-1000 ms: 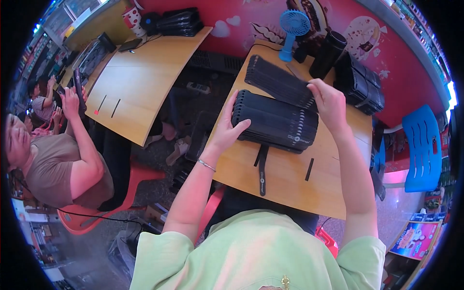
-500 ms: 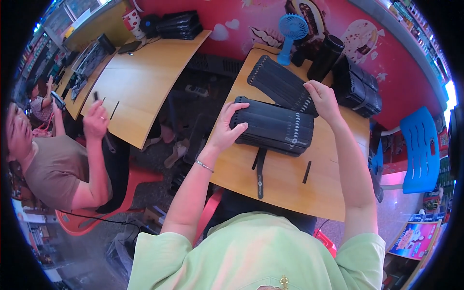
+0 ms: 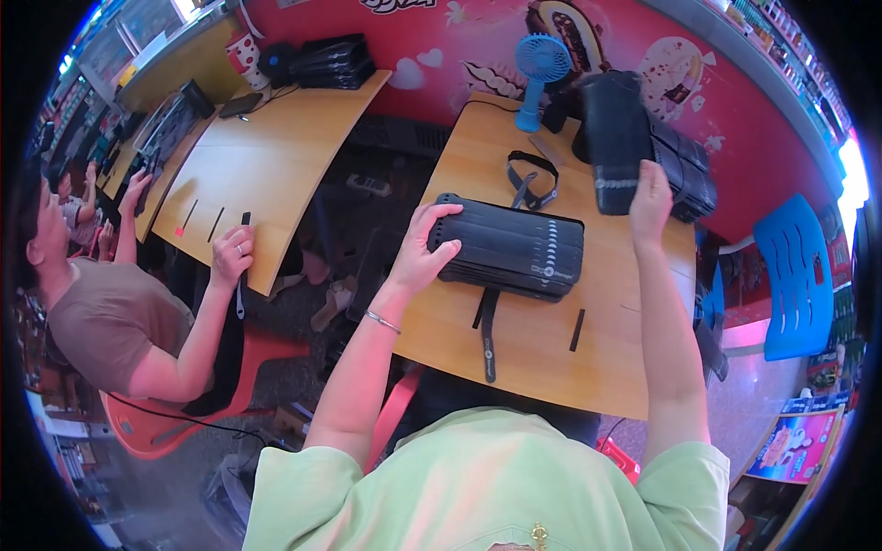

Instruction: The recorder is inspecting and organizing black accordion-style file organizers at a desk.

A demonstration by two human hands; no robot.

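A thick stack of flat black pieces [image 3: 514, 243], with a row of pale round marks near its right end, lies on the wooden table before me. My left hand [image 3: 427, 246] grips its left end, thumb and fingers on the top. A black strap [image 3: 489, 340] sticks out from under its near edge. Behind it rests a looped black strap [image 3: 535, 179]. To the right, my right hand [image 3: 650, 202] holds a flat black piece [image 3: 617, 138] upright by its lower right edge; motion blurs its upper part. The fingers behind that piece are hidden.
A blue fan [image 3: 542, 60] stands at the far edge beside the pink wall. Bundled black packs [image 3: 684, 170] sit at the back right. A thin black strip [image 3: 577, 331] lies near my right forearm. A co-worker [image 3: 129, 321] sits at another table on the left; a blue chair [image 3: 795, 275] stands right.
My right hand has lifted the flat black piece off the table and swung it right and up, uncovering the looped strap. My left hand stays on the stack.
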